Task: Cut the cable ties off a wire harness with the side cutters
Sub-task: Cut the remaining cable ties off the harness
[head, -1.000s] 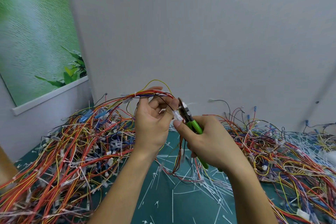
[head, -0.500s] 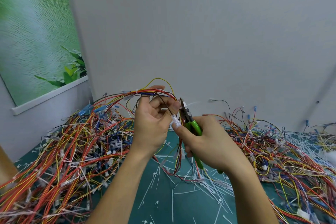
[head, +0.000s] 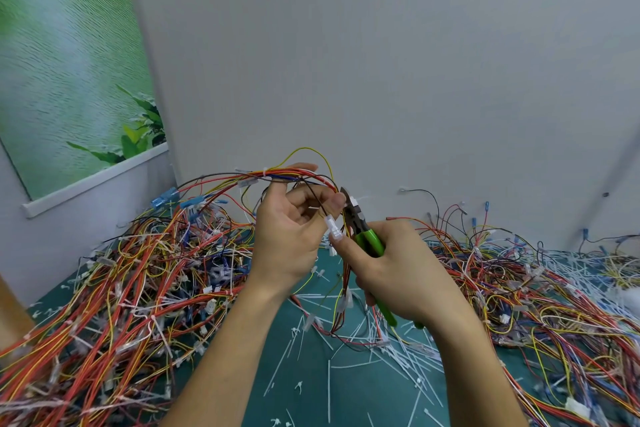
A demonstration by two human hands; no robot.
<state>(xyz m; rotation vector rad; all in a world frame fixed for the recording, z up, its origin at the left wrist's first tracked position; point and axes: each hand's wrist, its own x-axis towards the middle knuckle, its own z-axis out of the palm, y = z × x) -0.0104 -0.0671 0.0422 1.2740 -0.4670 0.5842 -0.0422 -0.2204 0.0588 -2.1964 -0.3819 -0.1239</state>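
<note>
Above cut white plastic ties (head: 346, 366) strewn on the green mat (head: 311, 392) at lower centre, the right hand (head: 405, 274) grips green-handled side cutters (head: 369, 241), tips against the red-and-yellow wire harness (head: 298, 174) pinched mid-frame by the left hand (head: 291, 239).

Green-handled side cutters (head: 367, 239), red-orange-yellow wire harness (head: 298, 175), teal mat (head: 311, 374).

The right hand (head: 405, 274) is covering most of the handles of the side cutters (head: 360, 227). Their blade tips are half hiding behind the thumb of the left hand (head: 291, 239) and the wire harness (head: 294, 175), so we are failing to tell whether a tie sits between them. Both forearms are running off the bottom edge, and the wire heaps (head: 121, 288) are spilling past both sides.
</note>
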